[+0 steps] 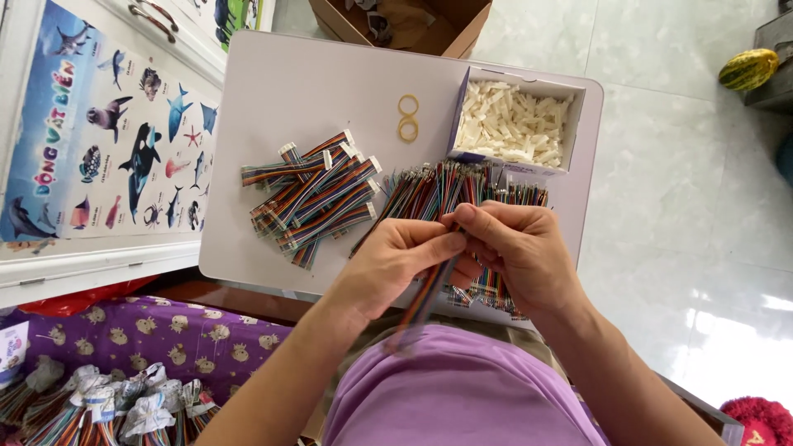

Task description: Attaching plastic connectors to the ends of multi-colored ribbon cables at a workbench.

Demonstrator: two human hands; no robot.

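Leftmost on the pale worktop (273, 91) lies a heap of finished ribbon cables (312, 198) with white end plugs. Next, the left hand (395, 266) has its grip closed around a multicoloured ribbon cable (427, 296), which hangs toward the lap; the right hand (519, 252) pinches its upper end. It looks light, limp and thin-wired, so holding near the end seems best. Further right sit loose striped cables (462, 186) and a box of white connectors (512, 124).

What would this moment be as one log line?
left hand: pinching ribbon cable | right hand: pinching same cable | loose cables behind | connector box on table
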